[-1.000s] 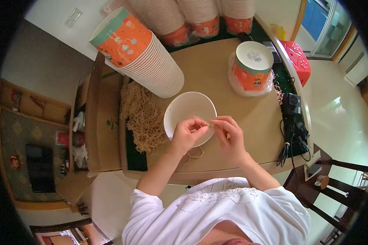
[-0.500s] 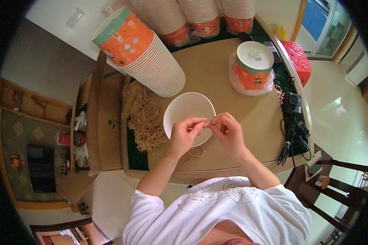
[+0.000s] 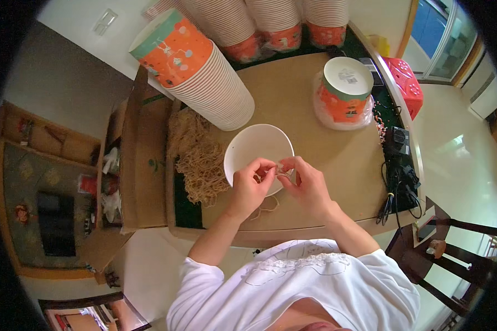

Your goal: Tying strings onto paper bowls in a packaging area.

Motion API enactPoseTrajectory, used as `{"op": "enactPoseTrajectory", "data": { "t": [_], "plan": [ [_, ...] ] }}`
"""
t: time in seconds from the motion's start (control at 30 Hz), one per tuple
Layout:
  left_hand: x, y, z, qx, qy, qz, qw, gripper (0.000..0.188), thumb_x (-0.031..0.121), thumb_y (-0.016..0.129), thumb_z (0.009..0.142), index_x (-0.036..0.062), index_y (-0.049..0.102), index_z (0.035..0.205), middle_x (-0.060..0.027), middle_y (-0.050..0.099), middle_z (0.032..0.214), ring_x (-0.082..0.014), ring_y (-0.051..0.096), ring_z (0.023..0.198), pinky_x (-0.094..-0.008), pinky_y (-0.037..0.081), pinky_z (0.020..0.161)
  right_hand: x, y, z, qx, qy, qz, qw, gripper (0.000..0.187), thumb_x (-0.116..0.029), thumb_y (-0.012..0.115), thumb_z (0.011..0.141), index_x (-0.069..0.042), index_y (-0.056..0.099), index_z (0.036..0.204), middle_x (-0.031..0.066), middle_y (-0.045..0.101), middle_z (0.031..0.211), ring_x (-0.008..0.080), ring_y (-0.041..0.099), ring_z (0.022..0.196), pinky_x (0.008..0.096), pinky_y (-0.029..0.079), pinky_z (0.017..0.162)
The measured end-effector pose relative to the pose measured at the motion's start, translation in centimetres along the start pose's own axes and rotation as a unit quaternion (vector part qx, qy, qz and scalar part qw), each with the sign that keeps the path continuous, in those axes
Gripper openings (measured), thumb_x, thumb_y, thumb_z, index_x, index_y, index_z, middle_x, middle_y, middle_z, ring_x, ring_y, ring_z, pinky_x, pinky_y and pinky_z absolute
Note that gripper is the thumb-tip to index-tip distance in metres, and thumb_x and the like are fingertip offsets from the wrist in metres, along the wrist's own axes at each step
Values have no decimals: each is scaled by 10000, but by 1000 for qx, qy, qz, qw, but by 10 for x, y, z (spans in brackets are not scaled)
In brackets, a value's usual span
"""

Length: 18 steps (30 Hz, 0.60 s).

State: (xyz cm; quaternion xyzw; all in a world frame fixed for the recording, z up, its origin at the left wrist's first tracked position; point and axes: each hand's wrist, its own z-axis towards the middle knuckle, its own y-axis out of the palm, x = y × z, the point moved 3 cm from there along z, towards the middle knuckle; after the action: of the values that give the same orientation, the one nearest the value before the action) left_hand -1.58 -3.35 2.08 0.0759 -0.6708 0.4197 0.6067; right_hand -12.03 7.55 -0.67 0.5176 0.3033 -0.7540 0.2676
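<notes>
Over the near rim of a white round tub (image 3: 254, 142), my left hand (image 3: 248, 186) and my right hand (image 3: 308, 187) meet with thumbs and forefingers pinched. Between the fingertips is a thin, light brown string, mostly covered by the fingers. A loose end of the string (image 3: 269, 208) curls on the cardboard below my left hand. Inside the tub only its pale wall and base show. To its left lies a tangled heap of brown strings (image 3: 203, 171).
A tall stack of nested orange and green paper tubs (image 3: 221, 91) leans at the upper left. Plastic-wrapped upturned tubs (image 3: 345, 105) stand at the right, near black cables (image 3: 392, 187) and small beads (image 3: 380, 127). More tub stacks (image 3: 279, 27) line the back. An open carton (image 3: 143, 165) adjoins the left edge.
My fingertips have shifted slightly on the string, and the right fingers are more curled. Both hands stay over the tub; the whole view has moved a little.
</notes>
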Motion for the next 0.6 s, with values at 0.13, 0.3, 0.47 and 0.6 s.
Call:
{"op": "enactPoseTrajectory", "data": {
  "t": [0.13,0.3,0.47,0.6],
  "plan": [
    [-5,-4,-1,11,-1,-31,999,38,40,608,869,16,626,894,-16,659,775,-56,580,657,-212,460,574,-5,1,2,-30,4,-42,999,143,-76,668,813,-64,603,939,99,636,834,232,636,646,332,506,575],
    [-4,-6,-2,10,-9,-44,999,35,38,604,872,23,619,899,-17,664,793,-50,578,664,-209,463,586,-3,-2,2,-33,7,-34,999,87,-68,661,817,-55,608,885,104,634,833,240,642,658,331,511,581],
    [-4,-6,-3,11,-11,-38,999,35,39,597,877,20,612,902,-17,669,802,-49,581,671,-208,466,592,-4,-2,3,-34,-2,-41,999,71,-59,655,822,-48,608,873,106,627,823,250,644,663,331,516,583],
    [-2,-5,-3,5,-34,-56,998,86,63,600,889,13,629,953,-24,671,812,-55,584,689,-205,465,613,-3,-2,3,-24,-17,-33,999,69,-55,658,821,-45,608,868,100,622,823,253,644,672,330,519,581]
  ]
}}
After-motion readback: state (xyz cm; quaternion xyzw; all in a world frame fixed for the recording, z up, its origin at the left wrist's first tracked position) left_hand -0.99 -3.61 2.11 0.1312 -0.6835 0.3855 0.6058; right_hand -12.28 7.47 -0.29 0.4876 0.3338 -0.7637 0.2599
